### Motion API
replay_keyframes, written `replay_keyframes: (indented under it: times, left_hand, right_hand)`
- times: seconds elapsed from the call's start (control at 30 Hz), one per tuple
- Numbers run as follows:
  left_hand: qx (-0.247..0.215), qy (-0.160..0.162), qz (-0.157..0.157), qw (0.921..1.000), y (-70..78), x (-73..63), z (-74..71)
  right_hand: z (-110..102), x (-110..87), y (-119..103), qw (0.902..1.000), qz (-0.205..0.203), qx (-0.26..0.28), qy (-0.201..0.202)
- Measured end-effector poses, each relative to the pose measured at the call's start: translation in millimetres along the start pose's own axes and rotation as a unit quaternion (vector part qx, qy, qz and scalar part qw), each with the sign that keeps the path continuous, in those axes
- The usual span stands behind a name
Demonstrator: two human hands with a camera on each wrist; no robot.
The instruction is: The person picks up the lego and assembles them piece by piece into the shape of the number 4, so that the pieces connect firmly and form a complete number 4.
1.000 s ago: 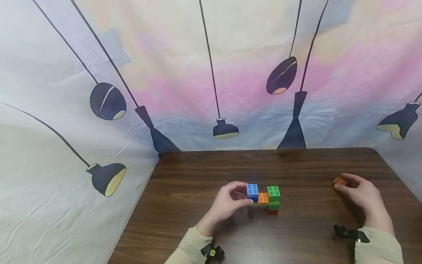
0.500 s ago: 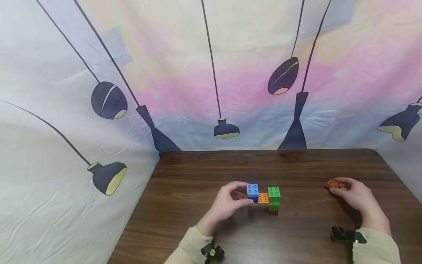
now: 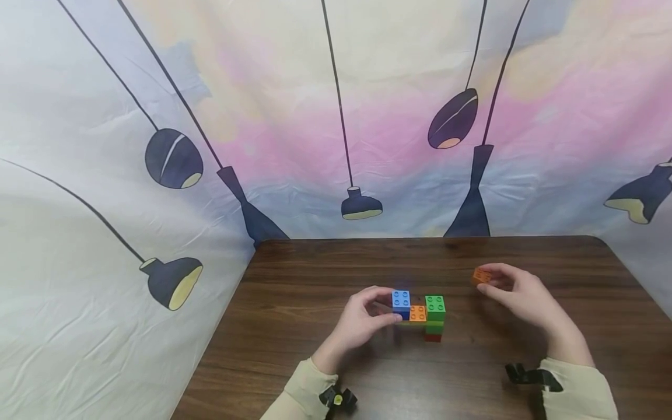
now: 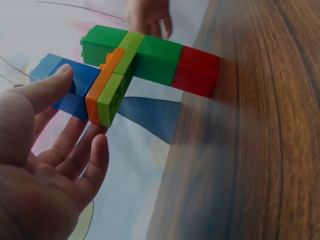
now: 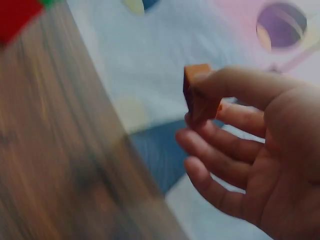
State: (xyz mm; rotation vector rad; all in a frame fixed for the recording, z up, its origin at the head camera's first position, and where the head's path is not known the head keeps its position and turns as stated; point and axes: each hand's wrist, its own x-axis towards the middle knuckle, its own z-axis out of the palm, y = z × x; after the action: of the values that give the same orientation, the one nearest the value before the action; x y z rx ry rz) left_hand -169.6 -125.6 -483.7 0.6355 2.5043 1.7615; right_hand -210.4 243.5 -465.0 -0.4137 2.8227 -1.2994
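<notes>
My left hand pinches the blue bricks at the left end of a toy-brick structure. Beside the blue, an orange brick sits on a lime-green plate-like brick. That lime piece spans over to a column with a green brick on top, another green brick below and a red brick at the base on the table. Off to the right, above the table, my right hand pinches a loose orange brick between thumb and fingertips, its studs visible in the head view.
A dark wooden table lies under both hands. Behind it hangs a cloth backdrop printed with lamps, meeting the table's far edge. Black straps with wrist cameras circle both wrists.
My right hand has carried the loose orange brick leftward, nearer to the structure and slightly farther back in the head view. My left hand and the structure stay in place.
</notes>
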Motion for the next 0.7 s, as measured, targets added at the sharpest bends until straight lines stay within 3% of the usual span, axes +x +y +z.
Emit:
replay_keyframes:
  times: [0.17, 0.3, 0.47, 0.7]
  left_hand:
    - [-0.001, 0.005, 0.000, 1.0000, 0.7, -0.5, -1.2]
    - [-0.002, 0.005, 0.000, 1.0000, 0.4, 1.3, -2.0]
    - [-0.005, 0.005, 0.000, 1.0000, 1.3, 2.0, -3.2]
    - [-0.003, 0.007, 0.003, 1.0000, -0.5, -0.2, -3.0]
  right_hand:
    - [18.4, 0.1, -38.4, 0.9968, -0.067, 0.039, -0.017]
    - [29.5, -1.9, -56.6, 0.9910, -0.116, 0.063, -0.026]
    - [35.0, -5.5, -67.1, 0.9847, -0.150, 0.074, -0.049]
    - [37.8, -7.0, -67.4, 0.9823, -0.171, 0.044, -0.061]
